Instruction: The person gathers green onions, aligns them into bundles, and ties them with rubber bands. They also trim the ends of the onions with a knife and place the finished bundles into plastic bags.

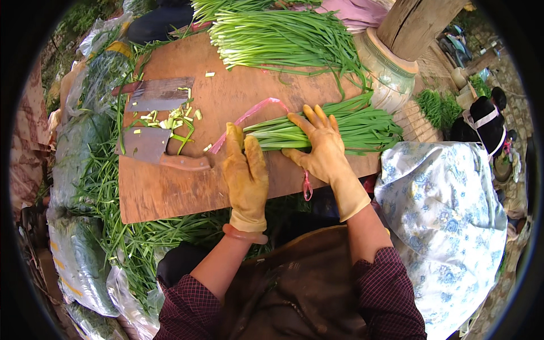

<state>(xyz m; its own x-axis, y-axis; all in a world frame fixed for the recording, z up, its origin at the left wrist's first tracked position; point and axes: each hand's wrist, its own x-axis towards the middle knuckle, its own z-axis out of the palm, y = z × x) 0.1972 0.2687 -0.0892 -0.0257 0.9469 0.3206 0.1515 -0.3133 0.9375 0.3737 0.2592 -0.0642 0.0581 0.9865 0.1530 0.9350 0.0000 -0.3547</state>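
A bunch of garlic chives [365,127] lies across the near right of a wooden board [170,191], pale stems toward the left. My right hand [318,144], in a yellowish rubber glove, holds it from above, fingers spread over it and thumb at its near edge. Beside the stem ends is my left hand [246,170], gloved alike, fingers up and apart with nothing in them. A pink plastic tie [255,110] runs on the board behind the stems; a pink loop [307,187] hangs at the near edge. Left of my hands rests a cleaver [146,142] with a wooden handle.
A second cleaver [159,93] and cut stem pieces [172,119] lie at the board's left. More chives [280,38] are piled at the far side, near a ceramic jar [384,72] under a wooden post [414,25]. Floral cloth [442,229] covers something at right. Loose leaves [102,178] border plastic-wrapped bundles [80,259].
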